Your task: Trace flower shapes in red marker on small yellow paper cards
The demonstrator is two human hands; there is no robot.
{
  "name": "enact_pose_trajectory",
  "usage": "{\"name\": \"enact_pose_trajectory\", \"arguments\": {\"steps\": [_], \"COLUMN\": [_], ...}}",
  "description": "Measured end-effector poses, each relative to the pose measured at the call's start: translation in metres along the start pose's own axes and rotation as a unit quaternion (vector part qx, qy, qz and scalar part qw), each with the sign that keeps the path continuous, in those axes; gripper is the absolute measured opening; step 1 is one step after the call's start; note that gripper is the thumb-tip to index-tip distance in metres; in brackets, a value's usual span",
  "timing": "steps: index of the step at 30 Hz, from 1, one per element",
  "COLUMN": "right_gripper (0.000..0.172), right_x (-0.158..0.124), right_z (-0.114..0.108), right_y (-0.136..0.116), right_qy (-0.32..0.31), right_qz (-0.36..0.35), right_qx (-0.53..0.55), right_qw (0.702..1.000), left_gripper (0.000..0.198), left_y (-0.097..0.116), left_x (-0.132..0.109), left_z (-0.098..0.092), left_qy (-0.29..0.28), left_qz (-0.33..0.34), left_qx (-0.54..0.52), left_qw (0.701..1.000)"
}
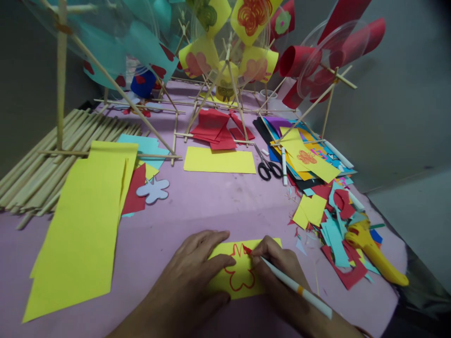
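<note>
My right hand (278,267) is closed round a white marker (299,288), its red tip touching a yellow paper strip (243,293) near the front of the table. On that strip is a red outline of a butterfly-like shape. My left hand (190,277) lies over the strip's left part, fingers apart and pressing on the paper. A grey butterfly-shaped cutout (153,190) lies beyond my left hand. Another yellow strip (220,160) lies flat farther back, with black-handled scissors (269,169) to its right.
Large yellow sheets (81,225) and wooden sticks (52,155) lie at the left. Stick frames (229,70) with paper pinwheels stand at the back. Red papers (213,126) lie among them. Paper scraps (334,234) and a yellow glue gun (377,253) lie at the right.
</note>
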State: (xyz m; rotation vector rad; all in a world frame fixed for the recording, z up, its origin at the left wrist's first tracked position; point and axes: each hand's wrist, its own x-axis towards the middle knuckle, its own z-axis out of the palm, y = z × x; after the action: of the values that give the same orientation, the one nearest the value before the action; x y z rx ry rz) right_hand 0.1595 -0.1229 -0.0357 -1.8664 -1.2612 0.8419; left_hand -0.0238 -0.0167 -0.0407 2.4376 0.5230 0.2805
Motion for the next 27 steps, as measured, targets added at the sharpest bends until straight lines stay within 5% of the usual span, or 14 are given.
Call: {"name": "enact_pose_trajectory", "arguments": {"steps": [27], "right_gripper": [0.015], "right_x": [-0.0019], "right_z": [0.0012], "right_y": [-0.0033], "right_qy": [0.011], "right_qz": [0.018], "right_qx": [-0.019], "right_qw": [1.0], "left_gripper": [0.043], "left_y": [0.0024], "left_x": [0.0007], "left_z": [-0.001], "left_qy": [-0.001], "left_qz": [-0.009], "left_qx": [-0.006], "left_qw": [1.0]}}
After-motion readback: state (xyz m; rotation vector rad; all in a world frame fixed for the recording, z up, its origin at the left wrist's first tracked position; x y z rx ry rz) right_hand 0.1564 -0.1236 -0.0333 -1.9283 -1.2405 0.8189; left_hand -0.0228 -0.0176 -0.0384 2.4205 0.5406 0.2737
